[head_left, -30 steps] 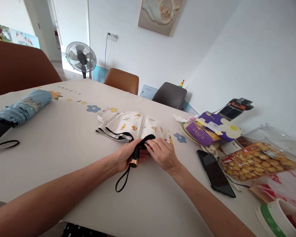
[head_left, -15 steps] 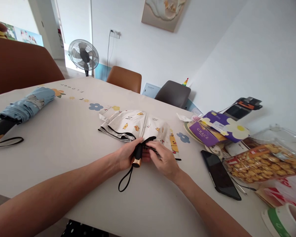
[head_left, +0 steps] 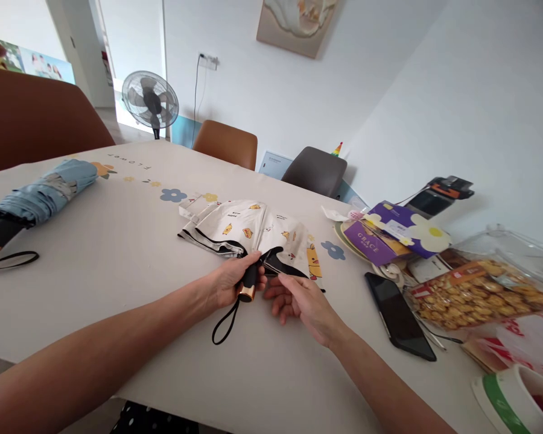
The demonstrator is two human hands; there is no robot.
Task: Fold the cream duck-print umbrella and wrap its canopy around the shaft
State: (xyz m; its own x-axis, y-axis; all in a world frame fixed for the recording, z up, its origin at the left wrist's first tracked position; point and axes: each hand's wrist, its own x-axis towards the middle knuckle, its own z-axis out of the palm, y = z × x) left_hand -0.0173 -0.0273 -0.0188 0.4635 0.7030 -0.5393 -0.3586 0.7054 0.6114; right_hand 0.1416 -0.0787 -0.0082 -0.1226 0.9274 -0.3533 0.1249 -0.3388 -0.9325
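A white folding umbrella (head_left: 248, 220) with duck prints and black edging lies loosely folded on the table, its canopy fanned out away from me. My left hand (head_left: 235, 278) is wrapped round its black handle with the copper-coloured end. From that end hangs a black wrist loop (head_left: 225, 325). To the right of the handle is my right hand (head_left: 301, 301), palm partly turned up and fingers apart, loosely curled. Its thumb tip is at the black canopy edge; I cannot tell whether it presses on the cloth. At the far left lies a rolled blue umbrella (head_left: 49, 190).
On the right of the table (head_left: 131, 241) are a phone (head_left: 400, 316), a purple box (head_left: 366, 241), a bag of snacks (head_left: 484, 295) and a white and green cup (head_left: 502, 398). Chairs (head_left: 226, 144) and a fan (head_left: 150, 99) stand beyond the table.
My right hand has turned over at the canopy edge, its fingers dropping below and opening out. A black-edged flap beside the handle shows more. My left hand keeps its hold.
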